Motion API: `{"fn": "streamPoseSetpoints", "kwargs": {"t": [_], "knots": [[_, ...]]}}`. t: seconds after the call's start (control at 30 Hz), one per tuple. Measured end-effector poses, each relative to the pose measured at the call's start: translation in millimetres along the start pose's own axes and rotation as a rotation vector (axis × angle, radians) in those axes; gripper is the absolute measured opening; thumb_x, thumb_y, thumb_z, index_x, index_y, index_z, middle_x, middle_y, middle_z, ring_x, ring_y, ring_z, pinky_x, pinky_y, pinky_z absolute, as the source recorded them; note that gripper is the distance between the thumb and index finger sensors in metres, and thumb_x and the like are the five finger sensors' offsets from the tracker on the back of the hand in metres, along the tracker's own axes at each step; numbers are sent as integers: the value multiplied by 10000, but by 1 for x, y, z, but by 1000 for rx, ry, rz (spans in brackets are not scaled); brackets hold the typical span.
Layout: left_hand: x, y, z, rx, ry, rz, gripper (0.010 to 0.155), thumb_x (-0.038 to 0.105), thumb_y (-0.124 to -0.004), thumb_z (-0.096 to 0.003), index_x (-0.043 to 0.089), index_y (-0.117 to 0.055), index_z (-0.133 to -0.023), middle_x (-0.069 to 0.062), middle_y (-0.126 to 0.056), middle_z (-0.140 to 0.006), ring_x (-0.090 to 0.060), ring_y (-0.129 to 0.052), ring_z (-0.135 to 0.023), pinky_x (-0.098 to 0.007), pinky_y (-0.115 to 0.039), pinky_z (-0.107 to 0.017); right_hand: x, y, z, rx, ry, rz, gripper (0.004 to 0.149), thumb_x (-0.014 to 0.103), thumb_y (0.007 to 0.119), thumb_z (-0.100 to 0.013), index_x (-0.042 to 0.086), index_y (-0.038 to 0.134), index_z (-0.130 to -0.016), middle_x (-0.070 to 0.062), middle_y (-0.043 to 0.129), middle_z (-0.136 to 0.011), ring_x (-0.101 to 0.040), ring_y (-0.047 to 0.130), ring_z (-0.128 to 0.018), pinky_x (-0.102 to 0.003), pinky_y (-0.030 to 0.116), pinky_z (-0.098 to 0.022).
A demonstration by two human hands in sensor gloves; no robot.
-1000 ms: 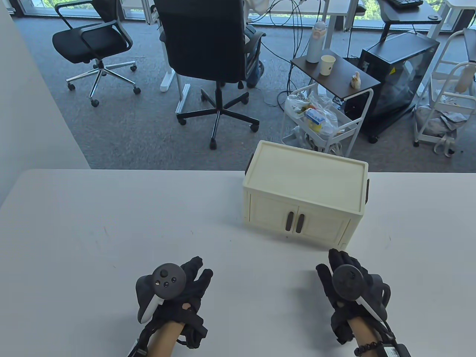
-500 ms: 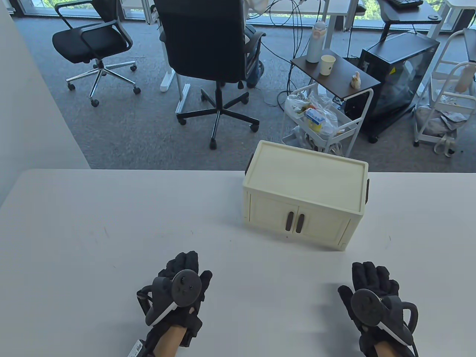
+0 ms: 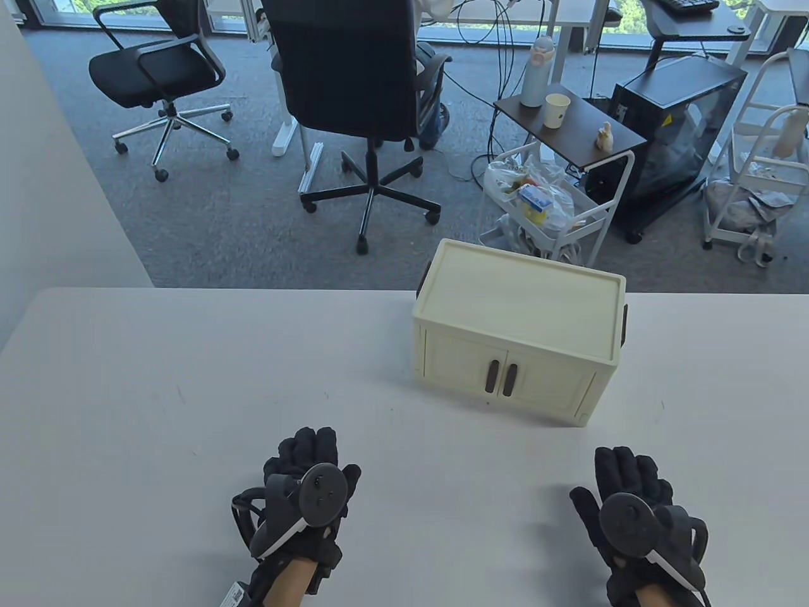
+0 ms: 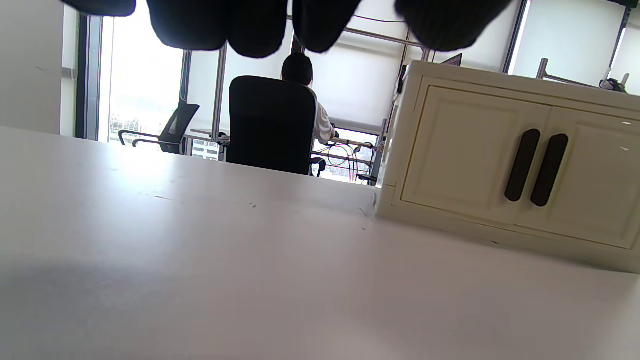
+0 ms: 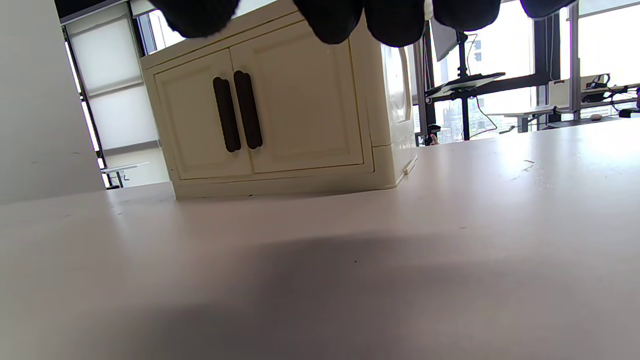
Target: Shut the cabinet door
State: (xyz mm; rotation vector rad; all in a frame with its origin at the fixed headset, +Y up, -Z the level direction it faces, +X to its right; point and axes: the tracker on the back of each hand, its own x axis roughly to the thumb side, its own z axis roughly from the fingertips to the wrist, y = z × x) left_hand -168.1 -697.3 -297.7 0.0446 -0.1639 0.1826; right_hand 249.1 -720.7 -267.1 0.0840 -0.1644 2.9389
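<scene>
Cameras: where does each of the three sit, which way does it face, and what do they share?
Table view: high above the near edge, looking down at the table, the cabinet and the office behind; shows left hand and right hand.
Left wrist view: low above the tabletop, facing the cabinet's doors from their left; fingers hang from the top edge.
Right wrist view: low, facing the doors from their right; fingers along the top.
Shared: both wrist views show the two dark handles, doors shut.

Cream cabinet (image 4: 510,155) on the table (image 4: 200,260) — both doors flush, handles side by side.
</scene>
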Motion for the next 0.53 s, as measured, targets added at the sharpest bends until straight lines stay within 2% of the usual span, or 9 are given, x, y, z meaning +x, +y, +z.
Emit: {"fn": "streamPoseSetpoints", "kwargs": {"t": [0.53], "knots": [[0, 0, 2, -8, 8, -1, 720, 477, -642, -609, 14, -497, -1141, -358, -490, -1121, -626, -599, -1001, -774, -517, -651, -1, 4, -1, -4, -3, -41, 740, 482, 592, -597, -22, 427, -1113, -357, 406, -1126, -653, 416, -975, -789, 445, -649]]}}
